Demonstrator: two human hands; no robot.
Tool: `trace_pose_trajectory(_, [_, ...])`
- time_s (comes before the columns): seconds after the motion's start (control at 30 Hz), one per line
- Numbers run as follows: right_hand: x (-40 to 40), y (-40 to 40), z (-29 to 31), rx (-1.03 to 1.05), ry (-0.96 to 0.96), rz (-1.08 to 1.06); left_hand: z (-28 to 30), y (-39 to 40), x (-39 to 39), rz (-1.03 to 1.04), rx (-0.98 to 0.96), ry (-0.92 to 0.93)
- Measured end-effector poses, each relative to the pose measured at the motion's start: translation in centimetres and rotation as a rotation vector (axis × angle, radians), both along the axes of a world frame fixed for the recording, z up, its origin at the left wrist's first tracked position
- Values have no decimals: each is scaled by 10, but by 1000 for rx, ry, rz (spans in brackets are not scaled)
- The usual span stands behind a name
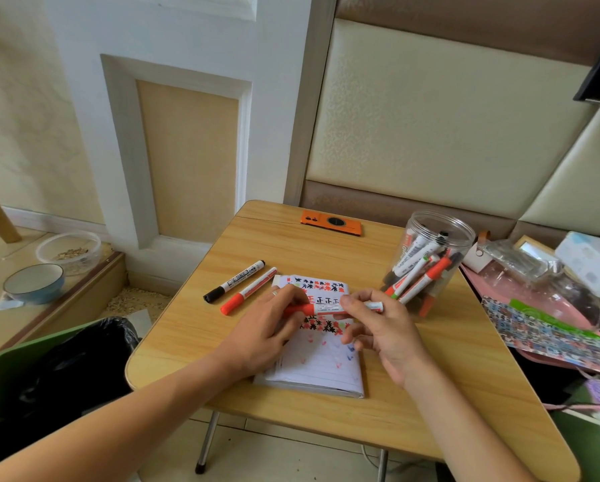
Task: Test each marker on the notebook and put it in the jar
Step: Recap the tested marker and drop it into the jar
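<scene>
An open notebook (321,368) covered in red and black test marks lies in the middle of the small wooden table (448,387). Above it I hold a red marker (328,309) level, with both hands on it. My left hand (267,325) grips its red cap end. My right hand (378,328) pinches its white barrel. A clear plastic jar (428,260) holding several markers stands at the right. A black marker (234,281) and another red marker (248,291) lie on the table left of the notebook.
An orange phone (331,223) lies at the table's far edge. Bags, a printed sheet (548,328) and boxes crowd the right side. A green bin with a black liner (58,373) stands at lower left. Bowls (34,283) sit on the floor beyond it.
</scene>
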State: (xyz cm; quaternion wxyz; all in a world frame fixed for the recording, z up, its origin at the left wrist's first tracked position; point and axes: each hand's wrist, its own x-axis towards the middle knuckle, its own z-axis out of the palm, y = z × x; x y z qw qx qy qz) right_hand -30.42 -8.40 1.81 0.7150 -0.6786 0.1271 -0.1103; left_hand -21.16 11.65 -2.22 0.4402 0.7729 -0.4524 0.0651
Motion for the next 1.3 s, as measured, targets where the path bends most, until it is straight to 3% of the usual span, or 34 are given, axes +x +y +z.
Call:
trace_pose_trajectory(0.47, [-1,22,-10,-88,-4,217,4,3,5,-4,-90,36])
trace_pose_trajectory(1.3, [4,21,-16,-86,57,132,-4,0,10,0,-40,36])
